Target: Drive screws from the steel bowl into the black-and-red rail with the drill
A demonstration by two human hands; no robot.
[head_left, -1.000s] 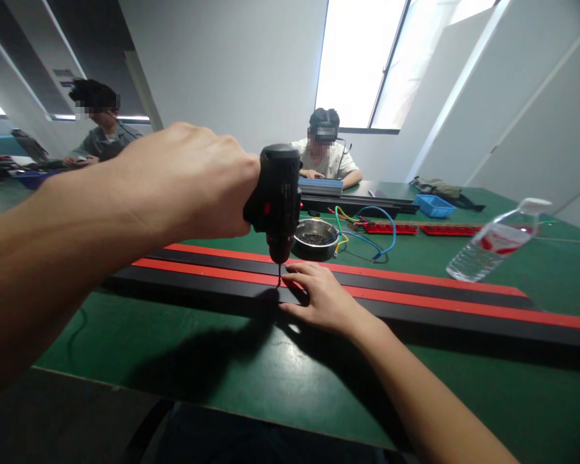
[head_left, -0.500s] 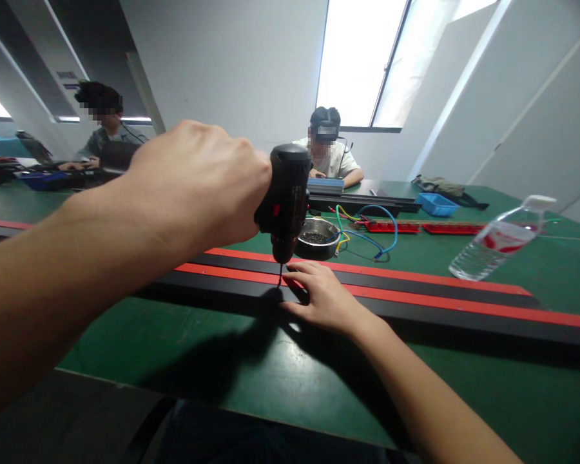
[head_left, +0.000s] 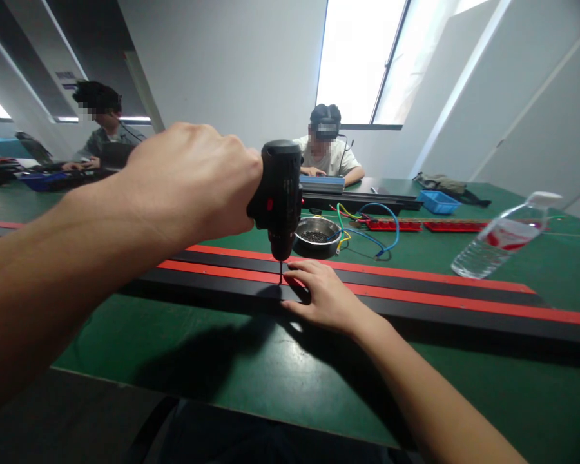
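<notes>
My left hand (head_left: 207, 177) is closed round the grip of a black cordless drill (head_left: 281, 187), held nearly upright with its chuck downward. Its thin bit (head_left: 281, 270) meets the near red strip of a long black bar (head_left: 415, 310); any screw under the tip is too small to make out. Beside the bit, my right hand (head_left: 321, 290) straddles this bar, fingers over the red strip and thumb against the black front side. Just behind lies a second red-and-black bar (head_left: 435, 278), parallel to the first.
Behind the bars stand a metal bowl (head_left: 318, 248) of small dark parts and several coloured wires (head_left: 396, 235). A water bottle (head_left: 505, 238) leans at the right, near a blue basket (head_left: 439, 202). Across the green table (head_left: 290, 374) sits a person (head_left: 331, 151); another person (head_left: 109, 129) is at the left.
The drill's body has shifted slightly left and up with my left hand, while its bit stays at about the same spot on the bar. My right hand has hardly moved.
</notes>
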